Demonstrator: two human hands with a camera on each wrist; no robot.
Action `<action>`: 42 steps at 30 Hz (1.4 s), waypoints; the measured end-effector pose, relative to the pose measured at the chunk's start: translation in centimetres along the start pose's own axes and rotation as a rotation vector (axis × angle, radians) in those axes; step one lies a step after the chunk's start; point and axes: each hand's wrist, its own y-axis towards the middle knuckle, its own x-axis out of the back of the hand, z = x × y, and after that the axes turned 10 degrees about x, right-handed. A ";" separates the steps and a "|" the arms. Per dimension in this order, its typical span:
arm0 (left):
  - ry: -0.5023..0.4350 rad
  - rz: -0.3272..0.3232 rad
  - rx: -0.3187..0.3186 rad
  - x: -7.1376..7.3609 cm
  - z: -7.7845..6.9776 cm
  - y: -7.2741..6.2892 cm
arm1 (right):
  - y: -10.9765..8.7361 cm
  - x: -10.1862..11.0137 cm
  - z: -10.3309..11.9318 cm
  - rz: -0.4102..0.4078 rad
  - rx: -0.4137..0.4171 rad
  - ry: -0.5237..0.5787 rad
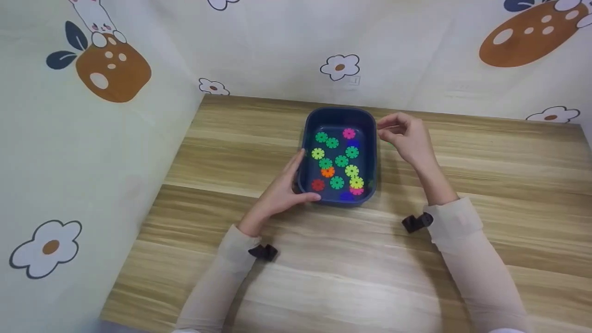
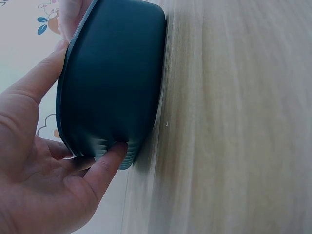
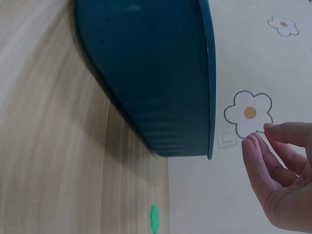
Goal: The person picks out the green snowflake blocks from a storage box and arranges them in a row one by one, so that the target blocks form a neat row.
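Observation:
A dark blue plastic bin (image 1: 305, 138) stands on the table and holds several flower-shaped plastic discs, among them a green disc (image 1: 336, 182), a red disc (image 1: 317, 185) and an orange disc (image 1: 328, 172). My left hand (image 1: 280, 189) holds the bin at its near left corner, thumb at the near rim and fingers along the left side; the left wrist view shows this hand (image 2: 53, 161) against the bin wall. Just off the far right side of the bin hovers my right hand (image 1: 409, 138), fingers loosely bent. Nothing shows between this hand's (image 3: 282, 170) thumb and fingertips.
A green piece (image 3: 154, 219) lies on the wood-grain table (image 1: 499, 185), beside the bin in the right wrist view. A patterned cloth wall (image 1: 273, 55) borders the table at the back and left. Each sleeve carries a small black wrist device (image 1: 263, 252).

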 end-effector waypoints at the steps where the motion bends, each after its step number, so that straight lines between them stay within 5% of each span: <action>1: 0.000 0.000 0.001 0.0 0.0 0.0 | 0.0 -0.2 0.1 0.004 0.005 0.001; 42: -0.003 0.008 0.009 0.0 0.1 0.1 | -1.4 -5.9 0.3 0.249 0.064 0.045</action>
